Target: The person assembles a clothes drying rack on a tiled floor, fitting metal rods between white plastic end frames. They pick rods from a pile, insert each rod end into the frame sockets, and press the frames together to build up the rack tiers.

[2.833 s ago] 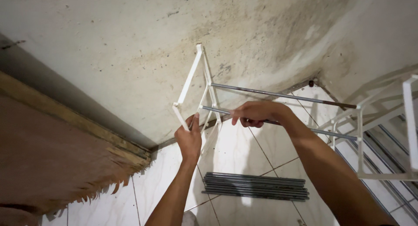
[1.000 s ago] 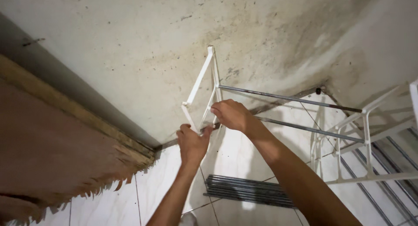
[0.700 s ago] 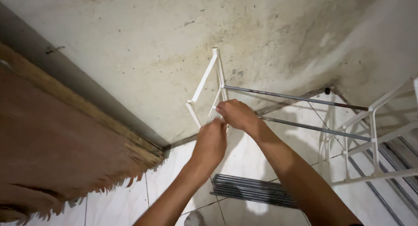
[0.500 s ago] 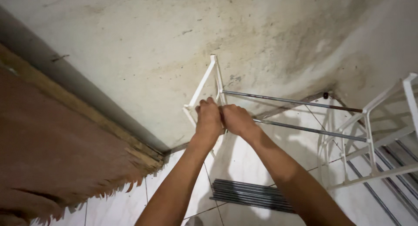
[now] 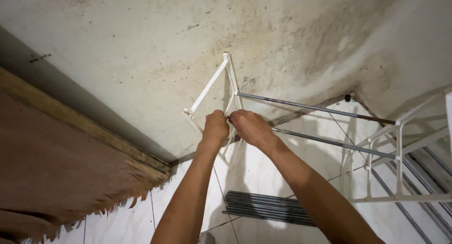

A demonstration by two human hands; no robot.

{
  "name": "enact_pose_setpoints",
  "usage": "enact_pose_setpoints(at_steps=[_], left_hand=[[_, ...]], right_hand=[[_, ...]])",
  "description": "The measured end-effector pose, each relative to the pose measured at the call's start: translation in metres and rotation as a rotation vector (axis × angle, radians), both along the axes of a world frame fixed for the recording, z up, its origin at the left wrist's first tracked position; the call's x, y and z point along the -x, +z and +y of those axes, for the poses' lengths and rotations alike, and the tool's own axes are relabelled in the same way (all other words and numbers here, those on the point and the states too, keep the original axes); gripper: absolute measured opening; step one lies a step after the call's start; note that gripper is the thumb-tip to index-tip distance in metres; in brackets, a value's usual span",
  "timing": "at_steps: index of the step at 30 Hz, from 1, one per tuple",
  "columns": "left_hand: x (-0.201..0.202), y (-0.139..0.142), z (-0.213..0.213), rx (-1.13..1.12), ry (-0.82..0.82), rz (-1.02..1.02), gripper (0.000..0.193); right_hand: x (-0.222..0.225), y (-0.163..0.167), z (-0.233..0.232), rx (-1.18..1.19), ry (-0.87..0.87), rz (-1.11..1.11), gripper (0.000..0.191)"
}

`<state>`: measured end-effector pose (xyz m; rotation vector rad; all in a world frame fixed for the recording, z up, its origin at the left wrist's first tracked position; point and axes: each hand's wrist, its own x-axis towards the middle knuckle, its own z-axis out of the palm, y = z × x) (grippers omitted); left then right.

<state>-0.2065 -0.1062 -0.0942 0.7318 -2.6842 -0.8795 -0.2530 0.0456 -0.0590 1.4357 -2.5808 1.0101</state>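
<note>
- Two bare forearms rose from the bottom edge of the view, over a white tiled floor (image 5: 263, 173).
- A bundle of grey metal rods (image 5: 268, 208) lay flat on that floor, between and below the arms.
- The left hand (image 5: 215, 128) had its fingers closed around a bar of a white end frame (image 5: 212, 84), where a grey metal rod (image 5: 329, 141) met it.
- The right hand (image 5: 249, 126) touched the left, its fingers curled shut on the near end of that same rod.
- A second grey rod (image 5: 315, 107) ran above it to another white frame (image 5: 400, 150) at the right.
- Beyond stood a stained plaster wall (image 5: 141, 46); a brown frayed board (image 5: 61, 173) leaned at the left.
</note>
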Motion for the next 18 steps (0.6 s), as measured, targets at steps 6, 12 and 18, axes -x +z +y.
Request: enact_pose_setpoints(at_steps=[6, 12, 18], left_hand=[[-0.015, 0.004, 0.013, 0.045, 0.015, 0.100, 0.015], [-0.018, 0.013, 0.017, -0.008, -0.037, 0.032, 0.027], [-0.021, 0.013, 0.020, 0.014, -0.031, 0.127, 0.017]], right_hand=[[-0.002, -0.004, -0.002, -0.024, -0.003, 0.158, 0.015], [-0.001, -0.002, -0.007, -0.037, -0.016, 0.142, 0.016], [0.002, -0.002, -0.009, -0.063, -0.023, 0.144, 0.012]])
